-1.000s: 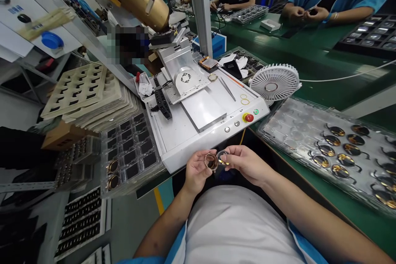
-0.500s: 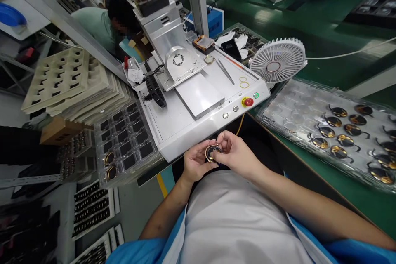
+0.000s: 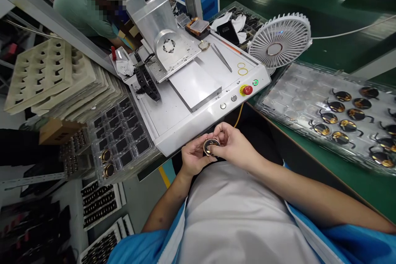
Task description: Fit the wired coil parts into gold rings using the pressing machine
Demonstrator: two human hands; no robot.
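My left hand (image 3: 194, 156) and my right hand (image 3: 234, 145) meet just off the front edge of the white machine, both gripping a small round watch case (image 3: 211, 147). It has a gold-toned rim and a dark, glossy centre. My fingers hide part of its edge. Several similar dark-and-gold round pieces lie in a transparent plastic tray (image 3: 312, 107) to my right. Two more sit in a black-padded blister tray (image 3: 120, 140) to my left.
The white machine (image 3: 198, 109) carries a red stop button (image 3: 247, 90), a metal plate, tweezers (image 3: 222, 57) and a white fan (image 3: 279, 41) behind it. Stacked pulp trays (image 3: 40, 74) stand at left, and a person in a green shirt (image 3: 83, 12) works beyond.
The copper ring and the round glassy piece, separate in my two hands a second ago, now form one round piece held between them. My hands have moved closer to my body.
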